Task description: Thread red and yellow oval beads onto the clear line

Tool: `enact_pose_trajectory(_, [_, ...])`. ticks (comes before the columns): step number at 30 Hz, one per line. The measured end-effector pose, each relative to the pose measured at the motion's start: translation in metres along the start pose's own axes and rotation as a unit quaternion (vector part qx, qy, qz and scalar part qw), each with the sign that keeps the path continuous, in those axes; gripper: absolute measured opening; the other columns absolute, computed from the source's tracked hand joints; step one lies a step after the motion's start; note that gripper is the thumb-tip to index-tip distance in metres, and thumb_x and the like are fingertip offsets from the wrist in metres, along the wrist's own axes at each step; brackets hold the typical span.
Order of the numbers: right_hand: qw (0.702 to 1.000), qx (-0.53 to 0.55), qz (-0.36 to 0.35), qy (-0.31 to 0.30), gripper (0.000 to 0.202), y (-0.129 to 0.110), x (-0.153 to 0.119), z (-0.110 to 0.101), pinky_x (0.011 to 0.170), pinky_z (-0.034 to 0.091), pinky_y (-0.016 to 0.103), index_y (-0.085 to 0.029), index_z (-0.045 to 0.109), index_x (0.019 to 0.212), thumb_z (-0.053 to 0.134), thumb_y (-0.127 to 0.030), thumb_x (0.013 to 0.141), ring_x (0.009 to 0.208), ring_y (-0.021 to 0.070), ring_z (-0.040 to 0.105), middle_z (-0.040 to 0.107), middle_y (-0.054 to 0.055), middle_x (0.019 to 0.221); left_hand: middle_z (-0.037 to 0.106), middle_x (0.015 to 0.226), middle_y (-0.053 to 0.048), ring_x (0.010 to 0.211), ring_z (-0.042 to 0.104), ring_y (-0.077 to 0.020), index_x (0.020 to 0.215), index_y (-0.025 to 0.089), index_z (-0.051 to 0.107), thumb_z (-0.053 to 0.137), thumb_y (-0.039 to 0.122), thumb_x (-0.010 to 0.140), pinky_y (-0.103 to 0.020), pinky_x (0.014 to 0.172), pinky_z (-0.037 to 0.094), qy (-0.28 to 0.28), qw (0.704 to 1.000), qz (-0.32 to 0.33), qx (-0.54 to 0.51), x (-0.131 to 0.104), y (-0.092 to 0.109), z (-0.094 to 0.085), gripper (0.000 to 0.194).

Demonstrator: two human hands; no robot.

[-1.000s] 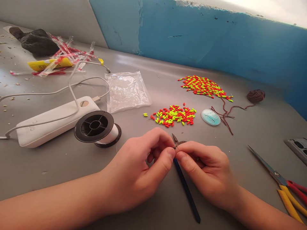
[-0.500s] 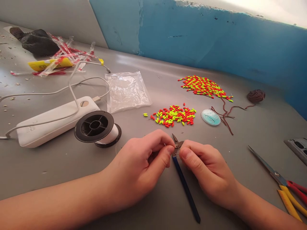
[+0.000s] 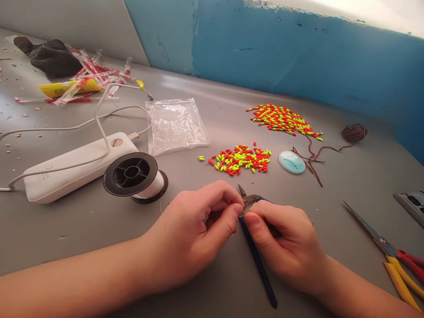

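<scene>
Metallic-looking thin piece [image 3: 244,213] is being held between hands, just above blue-handled pliers [image 3: 258,261]. Left hand [image 3: 195,236]: narrow, near end of piece being pinched by thumb and forefinger. Right hand [image 3: 288,245]: likewise narrow, opposite end being pinched. Exact shape of piece is being hidden by fingers. Pliers are being partly covered by right hand. Loose red and yellow-green beads [image 3: 240,160] are being seen beyond hands, black-rimmed spool [image 3: 130,174] beside left hand.

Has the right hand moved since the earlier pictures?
Yes, slightly: against the pliers, the right hand has come toward the person, uncovering more of the tool's upper handle.
</scene>
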State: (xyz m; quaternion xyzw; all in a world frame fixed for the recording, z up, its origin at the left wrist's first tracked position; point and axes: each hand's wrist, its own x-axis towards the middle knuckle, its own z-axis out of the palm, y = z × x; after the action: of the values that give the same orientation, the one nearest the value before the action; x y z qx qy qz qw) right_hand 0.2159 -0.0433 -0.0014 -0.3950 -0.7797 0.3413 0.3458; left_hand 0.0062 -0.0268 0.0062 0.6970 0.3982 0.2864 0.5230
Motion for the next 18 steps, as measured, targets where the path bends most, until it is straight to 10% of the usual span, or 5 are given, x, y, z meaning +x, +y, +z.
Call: enact_pose_trajectory(18, [0.993,-0.089,-0.072,0.020,0.032,-0.0002,0.0033,0.0021,0.050,0.028,0.020,-0.018,0.043,0.071,0.051,-0.011,0.100,0.053,0.0056,0.030,0.036,-0.005,0.059,0.065,0.075,0.004,0.066,0.057,-0.0068,0.098,0.021,0.061,0.050,0.033,0.106,-0.020,0.059,0.042,0.000,1.000,-0.007,0.001,0.0001,0.0012,0.0002,0.019])
